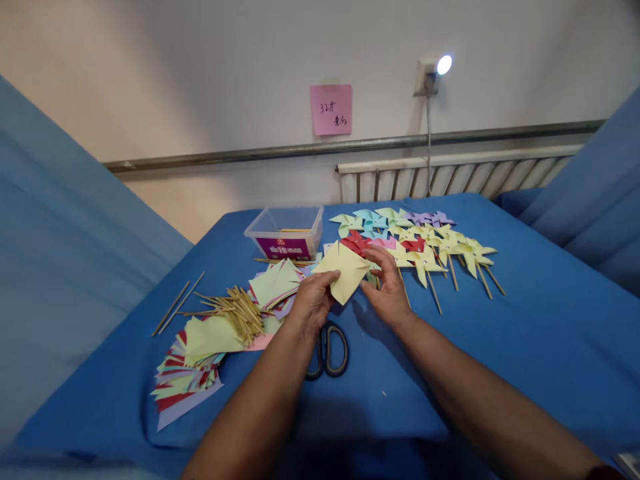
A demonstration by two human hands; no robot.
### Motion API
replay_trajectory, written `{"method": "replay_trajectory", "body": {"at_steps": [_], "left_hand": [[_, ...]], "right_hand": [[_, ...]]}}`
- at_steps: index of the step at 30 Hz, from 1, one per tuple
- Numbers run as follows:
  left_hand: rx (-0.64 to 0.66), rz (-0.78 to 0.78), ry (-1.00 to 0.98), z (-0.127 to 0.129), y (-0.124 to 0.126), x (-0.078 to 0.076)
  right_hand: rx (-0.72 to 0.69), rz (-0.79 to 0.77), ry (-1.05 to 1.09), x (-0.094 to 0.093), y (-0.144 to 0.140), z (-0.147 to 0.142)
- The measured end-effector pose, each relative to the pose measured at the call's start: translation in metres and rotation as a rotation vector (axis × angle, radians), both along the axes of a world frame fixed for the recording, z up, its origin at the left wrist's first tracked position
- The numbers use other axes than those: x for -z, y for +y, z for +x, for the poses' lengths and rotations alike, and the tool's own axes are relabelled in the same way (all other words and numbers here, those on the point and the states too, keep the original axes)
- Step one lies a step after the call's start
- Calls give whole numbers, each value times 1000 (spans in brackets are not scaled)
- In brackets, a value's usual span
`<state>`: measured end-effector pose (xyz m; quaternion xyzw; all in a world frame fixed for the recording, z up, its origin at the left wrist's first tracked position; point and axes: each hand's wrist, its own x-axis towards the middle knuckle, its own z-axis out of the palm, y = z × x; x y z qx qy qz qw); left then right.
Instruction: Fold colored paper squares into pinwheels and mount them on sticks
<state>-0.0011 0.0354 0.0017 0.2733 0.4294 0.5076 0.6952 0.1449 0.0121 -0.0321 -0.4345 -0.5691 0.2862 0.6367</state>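
My left hand (311, 300) and my right hand (386, 288) both pinch a pale yellow square of paper (344, 272), held just above the blue table (525, 333). The left hand grips its left corner, the right hand its right edge. Black-handled scissors (330, 350) lie on the table right below the left wrist. Finished paper pinwheels (425, 243) on wooden sticks lie in a row just behind the right hand.
Wooden sticks (235, 310) are heaped on stacks of coloured paper squares (193, 370) at the left. A clear plastic box (287, 233) stands behind them. Two loose sticks (177, 303) lie near the left edge. A radiator (450, 177) and a pink note (331, 109) are on the wall.
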Motion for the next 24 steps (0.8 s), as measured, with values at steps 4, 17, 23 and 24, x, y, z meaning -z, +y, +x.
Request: {"method": "replay_trajectory", "body": {"at_steps": [4, 17, 23, 24], "left_hand": [[-14, -14, -69, -6, 4, -2], [44, 34, 127, 2, -2, 7], [38, 65, 242, 5, -4, 6], [44, 68, 253, 5, -5, 7]], "right_hand": [[-19, 163, -363, -4, -4, 1], [42, 84, -273, -2, 0, 0], [73, -1, -209, 1, 4, 2], [79, -7, -206, 2, 5, 2]]}}
